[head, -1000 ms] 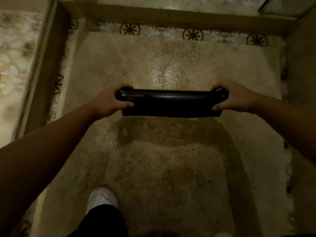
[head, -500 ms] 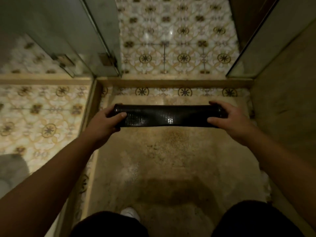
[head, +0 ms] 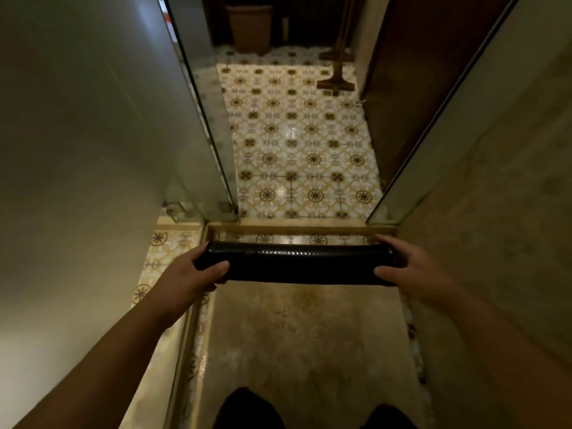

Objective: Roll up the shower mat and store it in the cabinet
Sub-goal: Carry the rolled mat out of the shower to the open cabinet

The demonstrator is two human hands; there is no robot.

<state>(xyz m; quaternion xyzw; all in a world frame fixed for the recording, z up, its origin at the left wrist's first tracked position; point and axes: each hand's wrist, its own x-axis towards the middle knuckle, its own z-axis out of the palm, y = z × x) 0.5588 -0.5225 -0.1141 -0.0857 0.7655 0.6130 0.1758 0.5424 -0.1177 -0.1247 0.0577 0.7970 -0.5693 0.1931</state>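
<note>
A person is looking down at 2 bare hands holding a black rolled-up shower mat (head: 297,263) level in front of them, lying left to right across the view. The left hand (head: 188,274) is gripping the roll's left end, thumb on the near side and fingers curling over the top. The right hand (head: 411,267) is clamped on the right end in the same way. The hands are well apart, 1 at each end. The roll is hanging in the air above a beige shower floor (head: 303,345), near a low threshold (head: 297,228) at its far edge. Beyond the threshold, a patterned tile floor (head: 297,144) is stretching away between a glass panel (head: 201,119) on the left and a brown door (head: 411,88) on the right. A terracotta-coloured bin (head: 250,27) is standing at the far end.
</note>
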